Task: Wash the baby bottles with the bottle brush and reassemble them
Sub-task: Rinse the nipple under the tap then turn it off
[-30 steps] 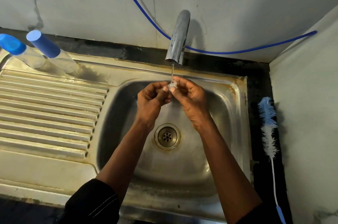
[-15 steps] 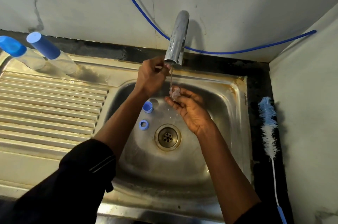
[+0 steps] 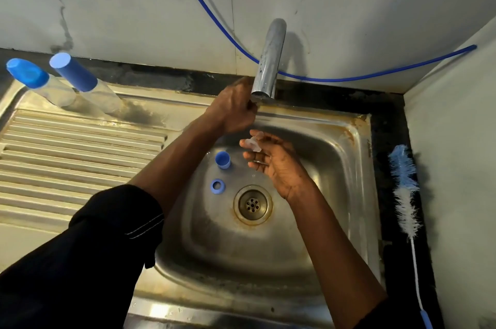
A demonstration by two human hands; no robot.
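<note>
Steel is what the left fingers (image 3: 251, 106) touch now: they are curled tight on the mouth of the tap (image 3: 269, 60). One second ago both hands were close together under a thin line of water, rubbing the teat. Then the left hand (image 3: 233, 113) went up to the tap, and now I see no water falling. I think the tap is being shut, so the rinse of this little part looks done.

The right fingers (image 3: 255, 160) are nearly straight and a bit apart, palm up. The clear teat (image 3: 251, 144) lies on their tips, and the thumb comes in from the side to pinch it lightly. The right hand (image 3: 279, 167) hangs over the sink (image 3: 335, 167), just under the tap and apart from the left hand.

Down in the sink lie a blue cap (image 3: 222, 160) and a blue ring (image 3: 217, 186), near each other, beside the drain (image 3: 252, 205). I think they go with the teat. I cannot see a bare bottle for them.

Two bottles (image 3: 103, 97) with blue tops stand side by side at the far left, on the ribbed part. They look put together already. The brush (image 3: 404, 189) lies at the far right, well apart from both hands. A blue hose (image 3: 335, 79) runs along the wall behind the tap.
</note>
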